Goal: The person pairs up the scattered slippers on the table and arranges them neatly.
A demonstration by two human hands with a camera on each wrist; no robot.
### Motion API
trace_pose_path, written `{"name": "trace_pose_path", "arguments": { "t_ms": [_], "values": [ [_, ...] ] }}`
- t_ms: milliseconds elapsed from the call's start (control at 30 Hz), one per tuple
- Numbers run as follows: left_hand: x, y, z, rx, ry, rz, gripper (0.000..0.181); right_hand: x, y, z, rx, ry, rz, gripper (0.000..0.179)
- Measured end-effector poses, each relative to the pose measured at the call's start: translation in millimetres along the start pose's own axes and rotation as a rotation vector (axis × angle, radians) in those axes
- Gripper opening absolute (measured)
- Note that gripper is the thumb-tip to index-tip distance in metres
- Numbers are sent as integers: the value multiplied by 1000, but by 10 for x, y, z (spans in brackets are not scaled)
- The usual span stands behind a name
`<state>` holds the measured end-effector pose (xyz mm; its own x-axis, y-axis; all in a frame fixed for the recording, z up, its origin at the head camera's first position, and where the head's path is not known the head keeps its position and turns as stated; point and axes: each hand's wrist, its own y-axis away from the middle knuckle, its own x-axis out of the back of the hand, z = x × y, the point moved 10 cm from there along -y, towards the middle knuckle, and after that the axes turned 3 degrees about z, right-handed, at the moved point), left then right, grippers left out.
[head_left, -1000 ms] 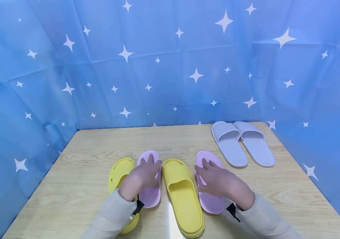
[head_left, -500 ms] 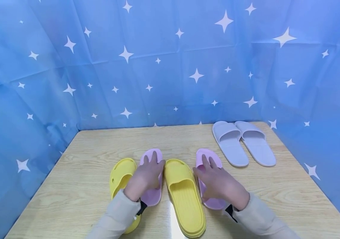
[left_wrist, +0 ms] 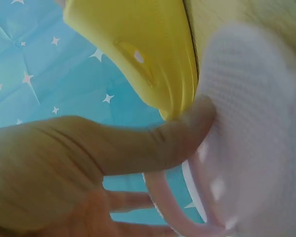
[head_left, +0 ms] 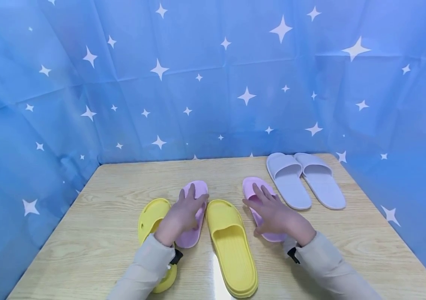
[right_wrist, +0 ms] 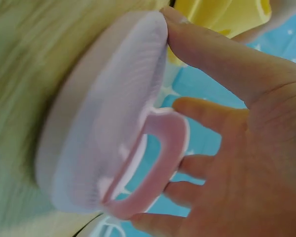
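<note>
**Narrow gaps in the middle, more room at the sides**

We see the left hand (head_left: 182, 214) spread over the left pink slide (head_left: 188, 239), fingers across its strap, thumb at its inner edge. The right hand (head_left: 278, 216) lies over the right pink slide (head_left: 253, 183), fingers parted and touching the strap, thumb on the rim. The left pink slide sits between the left yellow slide (head_left: 152, 216) and the right yellow slide (head_left: 235, 258); a thin gap parts the latter from the right pink slide, whose toe is just beside the grey slides (head_left: 291, 189) at the far right corner. On the wooden table (head_left: 85, 233), we find wider stretches toward both side edges. White four-pointed stars mark the blue curtain (head_left: 213, 100).
</note>
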<state>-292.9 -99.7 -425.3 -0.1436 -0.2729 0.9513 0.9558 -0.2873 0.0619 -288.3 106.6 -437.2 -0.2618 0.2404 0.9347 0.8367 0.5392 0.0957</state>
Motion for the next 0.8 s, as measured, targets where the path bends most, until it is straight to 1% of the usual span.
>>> {"name": "trace_pose_path", "arguments": {
  "t_ms": [67,100,133,167,200,267,367,433,567,667,800],
  "values": [
    [43,-11,-18,-17,-4,56,52,18,-16,28,8,-6,14,90],
    [57,-11,-30,-22,-6,73,47,23,-17,34,12,-8,17,89],
    [63,-12,-47,-20,-5,80,44,27,-16,33,15,-8,18,90],
    [60,-12,-67,-13,1,76,45,33,-10,31,16,-12,17,90],
    [54,-8,-83,-5,11,58,48,33,-3,30,11,-20,11,91],
    [17,2,-117,29,39,-7,61,41,21,19,-6,-29,-2,94],
    [-48,35,-117,64,84,-103,90,25,82,7,-55,-47,-41,101],
    [-72,60,-97,75,105,-146,103,9,114,-10,-76,-48,-65,107],
    [-71,106,-63,77,103,-191,119,-9,138,-39,-84,-41,-101,112],
    [-81,120,-63,73,55,-218,128,-9,143,-40,-84,-36,-121,110],
    [-127,133,-99,100,6,-264,140,-19,151,-29,-92,-46,-143,114]
  ]
}}
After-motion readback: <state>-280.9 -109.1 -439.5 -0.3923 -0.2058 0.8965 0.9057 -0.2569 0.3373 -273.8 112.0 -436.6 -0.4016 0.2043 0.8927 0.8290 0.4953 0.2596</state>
